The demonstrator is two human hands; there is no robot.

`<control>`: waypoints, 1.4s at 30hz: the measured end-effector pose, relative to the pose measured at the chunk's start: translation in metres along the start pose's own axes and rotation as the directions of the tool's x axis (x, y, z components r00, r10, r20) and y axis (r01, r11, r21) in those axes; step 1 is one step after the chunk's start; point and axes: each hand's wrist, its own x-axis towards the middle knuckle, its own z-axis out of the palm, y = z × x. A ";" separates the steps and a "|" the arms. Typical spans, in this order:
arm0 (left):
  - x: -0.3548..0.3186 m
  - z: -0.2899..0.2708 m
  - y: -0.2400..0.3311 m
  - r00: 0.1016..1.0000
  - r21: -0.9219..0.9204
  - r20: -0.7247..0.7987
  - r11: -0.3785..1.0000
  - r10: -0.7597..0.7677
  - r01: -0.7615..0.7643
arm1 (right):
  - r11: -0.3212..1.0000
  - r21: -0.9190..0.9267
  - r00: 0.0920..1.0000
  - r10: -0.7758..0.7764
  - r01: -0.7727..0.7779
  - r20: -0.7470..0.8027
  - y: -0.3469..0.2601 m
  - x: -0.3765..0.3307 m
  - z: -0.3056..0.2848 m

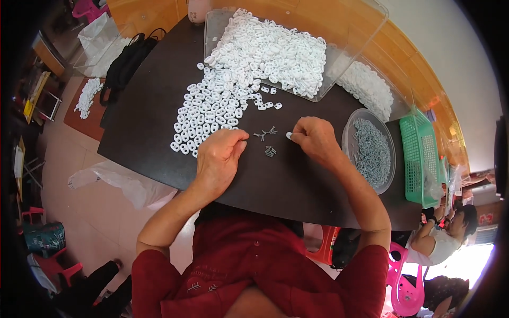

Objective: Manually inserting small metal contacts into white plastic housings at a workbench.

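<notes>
My right hand [318, 140] is closed in a pinch over the dark table [281, 185]. Between its thumb and fingertips the end of a small white oval plastic piece [289, 135] sticks out. My left hand [218, 159] is closed too, thumb against curled fingers; whatever it may hold is hidden. It rests by the near edge of a spread of white oval pieces [208, 112], each with two holes. Between my hands lie two little groups of grey screws [270, 151]. A round clear tub [345, 132] with many more screws [371, 153] stands beside my right forearm.
A clear bin [208, 32] heaped with white pieces [270, 50] lies tipped at the back. Behind the tub sits another pile of white pieces [366, 87]. A green basket [416, 159] stands at the right edge. Another person [437, 238] sits beyond it, near a pink chair [407, 289].
</notes>
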 end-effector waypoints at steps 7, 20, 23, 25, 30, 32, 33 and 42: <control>0.029 0.000 0.004 0.992 0.091 0.037 0.988 0.120 -0.123 | 0.975 -0.113 0.948 -0.213 0.191 -0.238 -0.002 0.005 0.015; 0.106 0.059 -0.039 0.940 0.282 0.292 0.923 0.178 -0.262 | 0.927 -0.044 0.913 -0.374 0.372 -0.164 -0.002 0.026 0.033; 0.114 0.073 -0.040 0.901 0.295 0.370 0.891 0.226 -0.345 | 0.945 -0.026 0.934 -0.328 0.327 -0.141 -0.002 0.020 0.027; 0.117 0.079 -0.037 0.880 0.288 0.393 0.872 0.269 -0.395 | 0.957 -0.023 0.936 -0.287 0.289 -0.204 -0.002 0.014 0.022; 0.120 0.088 -0.038 0.806 0.362 0.528 0.788 0.267 -0.498 | 0.971 0.028 0.954 -0.226 0.236 -0.196 0.003 0.008 0.012; 0.120 0.089 -0.040 0.795 0.357 0.539 0.779 0.279 -0.516 | 0.973 0.042 0.958 -0.213 0.225 -0.193 0.004 0.007 0.012; 0.120 0.089 -0.040 0.783 0.353 0.548 0.768 0.293 -0.534 | 0.974 0.070 0.962 -0.199 0.215 -0.186 0.004 0.007 0.012; 0.117 0.075 -0.040 0.858 0.256 0.399 0.859 0.325 -0.444 | 0.958 0.074 0.950 -0.260 0.276 -0.171 0.002 0.004 0.019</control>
